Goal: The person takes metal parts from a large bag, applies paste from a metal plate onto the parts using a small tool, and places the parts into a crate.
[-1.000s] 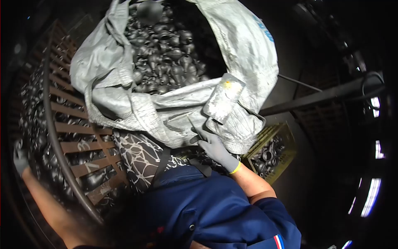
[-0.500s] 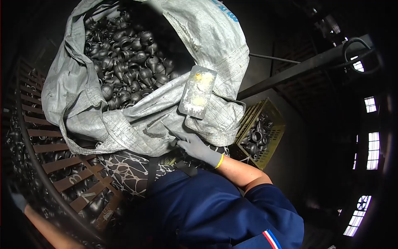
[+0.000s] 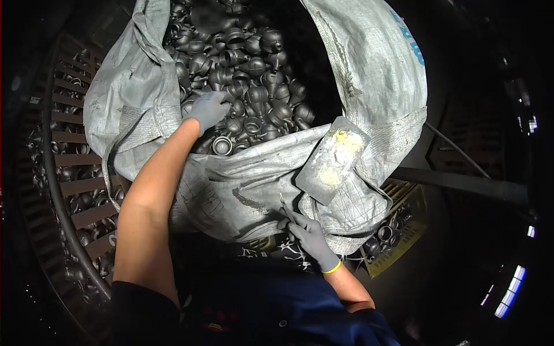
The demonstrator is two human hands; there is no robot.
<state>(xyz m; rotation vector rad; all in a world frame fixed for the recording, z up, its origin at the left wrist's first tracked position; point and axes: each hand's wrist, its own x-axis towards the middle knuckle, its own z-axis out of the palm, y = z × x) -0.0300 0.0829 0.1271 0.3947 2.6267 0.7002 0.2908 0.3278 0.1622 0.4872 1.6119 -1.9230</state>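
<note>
My left hand [image 3: 209,111], in a grey glove, reaches into the big whitish woven sack [image 3: 231,173] and touches the dark rounded metal parts [image 3: 254,95] inside. Its fingers curve down among the parts, and whether it grips one is hidden. Below the sack's near rim, my right hand [image 3: 309,236], gloved in grey with a yellow cuff, is closed around a thin pen-like tool [image 3: 286,210] whose light tip points up and away. A flat grey plate [image 3: 333,160] smeared with white and yellow stuff lies on the sack's folded rim, above my right hand.
At the left stands a brown slatted metal bin [image 3: 78,187] full of similar dark parts. A yellow-green crate [image 3: 398,254] with more parts sits at the lower right. A dark metal bar [image 3: 461,183] runs rightward from beside the sack.
My left hand has come from the slatted bin at the far left to the parts in the sack. My right hand still holds the thin tool. The view has shifted.
</note>
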